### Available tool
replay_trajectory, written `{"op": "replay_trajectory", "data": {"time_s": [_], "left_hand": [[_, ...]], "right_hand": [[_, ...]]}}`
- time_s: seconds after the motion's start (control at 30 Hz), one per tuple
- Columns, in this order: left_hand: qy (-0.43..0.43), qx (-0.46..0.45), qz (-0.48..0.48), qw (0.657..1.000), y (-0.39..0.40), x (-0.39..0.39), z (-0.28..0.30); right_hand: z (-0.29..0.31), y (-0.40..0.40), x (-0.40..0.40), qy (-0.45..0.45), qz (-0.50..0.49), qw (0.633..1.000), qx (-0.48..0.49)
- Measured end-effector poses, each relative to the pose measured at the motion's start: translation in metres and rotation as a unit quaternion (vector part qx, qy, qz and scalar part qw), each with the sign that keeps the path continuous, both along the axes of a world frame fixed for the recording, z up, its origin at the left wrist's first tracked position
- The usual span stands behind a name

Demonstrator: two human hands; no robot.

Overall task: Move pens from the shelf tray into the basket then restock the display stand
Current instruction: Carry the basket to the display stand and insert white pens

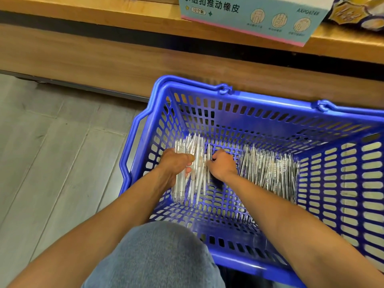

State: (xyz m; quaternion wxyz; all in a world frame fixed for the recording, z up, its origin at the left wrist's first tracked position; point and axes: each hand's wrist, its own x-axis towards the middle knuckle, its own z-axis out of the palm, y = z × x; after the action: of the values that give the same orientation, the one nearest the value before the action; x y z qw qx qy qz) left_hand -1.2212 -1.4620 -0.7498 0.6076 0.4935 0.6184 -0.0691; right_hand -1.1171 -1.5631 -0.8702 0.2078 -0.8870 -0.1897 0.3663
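Note:
A blue plastic basket (270,104) stands on the floor below a wooden shelf. Inside it lie two groups of clear pens. My left hand (174,163) grips a bundle of white clear pens (195,179) at the basket's left side. Just to the right of it, my right hand (222,165) has curled fingers that pinch pens from the same bundle. A second pile of clear pens (270,169) lies on the basket floor to the right of my right hand. The shelf tray and the display stand are out of view.
A pale blue cardboard box (249,17) with printed text sits on the wooden shelf (104,15) above the basket. Grey floor tiles (52,152) spread to the left. My knee in grey fabric (158,256) is at the near edge.

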Motion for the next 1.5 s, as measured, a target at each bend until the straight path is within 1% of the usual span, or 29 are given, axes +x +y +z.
{"op": "replay_trajectory", "data": {"time_s": [0.13,0.2,0.27,0.33,0.4,0.47,0.53,0.6,0.67,0.83,0.97,1.0,1.03,1.1,1.13,1.17,1.23,1.3,1.5], "left_hand": [[0.0,-0.003,-0.001,1.0,0.0,0.0,-0.001],[0.0,-0.007,-0.002,1.0,0.0,0.0,0.0],[-0.003,-0.012,-0.003,1.0,0.0,0.0,0.001],[-0.008,-0.012,0.003,1.0,-0.001,-0.001,0.002],[-0.015,-0.013,0.012,1.0,-0.001,-0.001,0.001],[-0.02,-0.013,0.025,0.999,0.0,-0.001,-0.001],[-0.027,-0.012,0.038,0.999,0.0,-0.001,-0.002],[-0.031,-0.015,0.038,0.999,0.0,0.001,0.0],[-0.022,-0.018,0.029,0.999,-0.001,0.002,0.001],[-0.015,-0.019,0.016,1.0,-0.001,0.001,-0.001],[0.0,-0.005,0.015,1.0,0.0,0.001,-0.003],[-0.004,-0.013,0.025,1.0,0.0,0.001,-0.003],[-0.013,-0.025,0.036,0.999,0.0,0.0,-0.003],[-0.02,-0.037,0.04,0.998,0.001,-0.001,-0.003],[-0.019,-0.037,0.035,0.999,0.002,-0.002,-0.004],[-0.02,-0.038,0.034,0.998,0.001,-0.002,-0.004],[-0.029,-0.043,0.039,0.998,0.0,-0.001,-0.002],[-0.027,-0.042,0.039,0.998,0.0,-0.001,-0.002],[-0.024,-0.039,0.037,0.998,-0.001,0.001,-0.003]], "right_hand": [[0.007,0.003,0.0,-0.005,0.0,0.999,-0.038],[0.01,0.004,0.0,0.0,-0.002,0.999,-0.042],[0.015,0.001,0.003,0.014,-0.004,1.0,-0.021],[0.02,-0.004,0.007,0.059,-0.021,0.998,0.028],[0.033,-0.011,0.009,0.141,-0.063,0.983,0.104],[0.048,-0.017,0.009,0.227,-0.078,0.955,0.172],[0.063,-0.018,0.005,0.291,-0.069,0.93,0.216],[0.076,-0.017,-0.002,0.333,-0.066,0.909,0.24],[0.085,-0.016,-0.011,0.355,-0.061,0.896,0.26],[0.086,-0.013,-0.025,0.347,-0.056,0.892,0.284],[0.073,-0.019,-0.014,0.416,-0.07,0.863,0.279],[0.066,-0.02,-0.01,0.415,-0.088,0.868,0.259],[0.057,-0.021,-0.007,0.385,-0.104,0.889,0.224],[0.035,-0.022,-0.006,0.25,-0.088,0.958,0.11],[0.026,-0.022,-0.007,0.185,-0.057,0.98,0.053],[0.02,-0.022,-0.009,0.139,-0.017,0.99,0.009],[0.011,-0.019,-0.016,0.081,0.047,0.995,-0.042],[0.01,-0.016,-0.019,0.055,0.056,0.996,-0.05],[0.011,-0.014,-0.019,0.082,0.015,0.996,-0.013]]}}
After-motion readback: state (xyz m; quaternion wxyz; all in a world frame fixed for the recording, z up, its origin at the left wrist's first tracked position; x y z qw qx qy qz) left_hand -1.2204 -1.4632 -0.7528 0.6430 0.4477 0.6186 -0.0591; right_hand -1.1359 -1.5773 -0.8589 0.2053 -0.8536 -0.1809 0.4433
